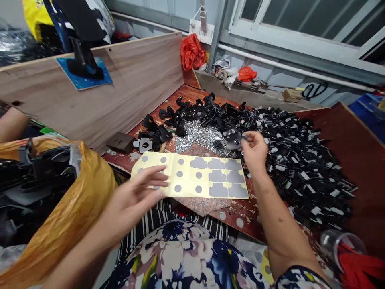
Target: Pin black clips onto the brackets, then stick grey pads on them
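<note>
A pale yellow backing sheet [187, 168] with grey round and tab-shaped stickers lies across the front of the table. Over its left end hovers my left hand [140, 192], slightly blurred, fingers apart and holding nothing. My right hand [255, 151], just past the sheet's far right corner, pinches a small dark plastic part [235, 145]; motion smears its outline. Behind the sheet is a heap of silvery metal pins [197, 134], ringed by loose black plastic parts [207, 110]. A black part with a grey sticker [144, 145] sits beyond the sheet's left end.
To the right spreads a large pile of black parts with light patches [300, 168]. An orange bag [93, 188] full of black pieces stands at the left. A wooden board [144, 68] walls the left side; a brown block [120, 142] rests by it. Scissors [314, 91] lie on the back ledge.
</note>
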`<state>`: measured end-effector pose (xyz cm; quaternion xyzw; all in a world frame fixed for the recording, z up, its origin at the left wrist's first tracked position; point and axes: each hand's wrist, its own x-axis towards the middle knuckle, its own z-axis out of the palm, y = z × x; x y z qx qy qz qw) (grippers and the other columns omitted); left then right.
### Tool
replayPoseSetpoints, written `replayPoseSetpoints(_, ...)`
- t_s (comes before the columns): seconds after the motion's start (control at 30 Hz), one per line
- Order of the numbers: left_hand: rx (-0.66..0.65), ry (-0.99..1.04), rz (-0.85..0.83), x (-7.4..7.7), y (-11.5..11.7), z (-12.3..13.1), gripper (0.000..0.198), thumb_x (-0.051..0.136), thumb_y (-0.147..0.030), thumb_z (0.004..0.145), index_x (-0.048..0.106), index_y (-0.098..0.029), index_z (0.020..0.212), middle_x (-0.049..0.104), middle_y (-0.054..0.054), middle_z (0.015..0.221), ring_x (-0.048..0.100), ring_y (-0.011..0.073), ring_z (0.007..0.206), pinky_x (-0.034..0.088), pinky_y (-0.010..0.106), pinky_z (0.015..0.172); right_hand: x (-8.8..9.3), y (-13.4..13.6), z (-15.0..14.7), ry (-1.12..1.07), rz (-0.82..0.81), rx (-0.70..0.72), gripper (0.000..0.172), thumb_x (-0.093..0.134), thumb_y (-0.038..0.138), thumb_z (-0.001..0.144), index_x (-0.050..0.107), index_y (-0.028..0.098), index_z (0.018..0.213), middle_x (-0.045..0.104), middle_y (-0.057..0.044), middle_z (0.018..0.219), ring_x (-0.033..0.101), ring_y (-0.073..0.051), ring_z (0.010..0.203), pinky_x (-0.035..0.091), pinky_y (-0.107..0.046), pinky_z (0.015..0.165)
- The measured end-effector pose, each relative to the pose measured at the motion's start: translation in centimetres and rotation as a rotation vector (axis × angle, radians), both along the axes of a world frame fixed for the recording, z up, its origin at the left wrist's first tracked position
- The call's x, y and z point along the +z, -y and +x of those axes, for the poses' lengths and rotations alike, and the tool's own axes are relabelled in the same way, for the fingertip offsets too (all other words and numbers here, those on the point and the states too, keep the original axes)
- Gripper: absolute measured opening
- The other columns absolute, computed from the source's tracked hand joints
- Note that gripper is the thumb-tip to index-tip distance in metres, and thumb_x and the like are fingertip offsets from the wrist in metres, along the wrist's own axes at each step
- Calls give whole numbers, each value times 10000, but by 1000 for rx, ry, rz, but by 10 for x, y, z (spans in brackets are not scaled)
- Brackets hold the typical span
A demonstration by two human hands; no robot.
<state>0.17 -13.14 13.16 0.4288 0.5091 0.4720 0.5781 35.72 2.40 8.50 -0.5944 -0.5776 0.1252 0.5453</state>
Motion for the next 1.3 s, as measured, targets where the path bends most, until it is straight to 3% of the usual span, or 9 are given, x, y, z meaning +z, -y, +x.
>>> replayPoseSetpoints(0.1, -107, 240, -77, -24, -29, 50, 831, 890, -120, 701, 572, -334, 1438, 717, 84, 1235, 667, 271, 1203, 561, 368, 1011, -21, 60, -65, -336, -196, 320, 247, 676, 261, 805, 575, 275, 1030, 616, 7, 864, 586, -165, 649, 540, -302, 526)
replayPoseSetpoints(0.23, 24, 520, -118, -60, -70, 92, 633, 820, -109, 766, 614, -300, 1334, 699, 37, 1021, 701, 175, 888, 591, 277, 811, -41, 97, -107, -347, -323, 447, 132, 652, 337, 889, 575, 268, 970, 638, 4, 857, 638, -170, 728, 577, -303, 624)
replayPoseSetpoints(0.33, 47, 539, -232, -74, -93, 87, 435, 786, -135, 806, 642, -294, 1184, 646, 4, 891, 636, 128, 679, 613, 285, 672, -50, 86, -94, -103, -272, 340, 97, 608, 321, 917, 624, 247, 978, 690, -34, 936, 656, -201, 848, 563, -343, 775)
replayPoseSetpoints(0.53, 62, 562, -333, -89, -110, 71, 410, 749, -16, 770, 597, -251, 1071, 666, 46, 972, 703, 186, 757, 614, 288, 616, -65, 65, -73, -8, -297, 347, 153, 593, 258, 877, 707, 239, 978, 735, -69, 1017, 644, -251, 1022, 515, -441, 968)
replayPoseSetpoints(0.77, 106, 652, -323, -93, -114, 69, 419, 742, -11, 793, 593, -256, 1099, 661, 30, 935, 689, 157, 749, 493, 190, 551, -36, 69, -42, -346, -612, 956, 283, 691, 470, 901, 693, 204, 997, 766, -73, 1005, 708, -251, 1018, 531, -460, 974)
replayPoseSetpoints(0.83, 117, 649, -311, -89, -111, 68, 440, 764, -8, 772, 601, -262, 1092, 651, 19, 938, 671, 151, 744, 509, 209, 574, -32, 70, -40, -416, -551, 904, 339, 801, 465, 800, 655, 216, 980, 748, -53, 963, 697, -240, 957, 548, -442, 929)
replayPoseSetpoints(1.0, -75, 676, -266, -72, -90, 71, 435, 828, -274, 817, 624, -295, 1201, 660, 40, 1052, 656, 188, 810, 593, 336, 681, -29, 81, -65, -433, -255, 471, 323, 815, 252, 752, 626, 262, 1014, 667, 13, 885, 652, -171, 851, 545, -340, 845)
replayPoseSetpoints(1.17, -157, 764, -286, -64, -72, 83, 412, 768, -470, 869, 647, -261, 1203, 657, 86, 1140, 675, 251, 896, 622, 398, 701, -29, 92, -88, -346, -204, 396, 233, 735, 189, 820, 642, 265, 1019, 673, 5, 906, 647, -175, 888, 521, -360, 889)
replayPoseSetpoints(1.3, -181, 820, -284, -66, -70, 86, 354, 724, -447, 908, 648, -263, 1200, 653, 84, 1147, 648, 207, 827, 631, 392, 707, -33, 92, -93, -286, -208, 370, 196, 715, 207, 836, 643, 256, 1012, 679, -5, 912, 652, -186, 893, 524, -367, 872)
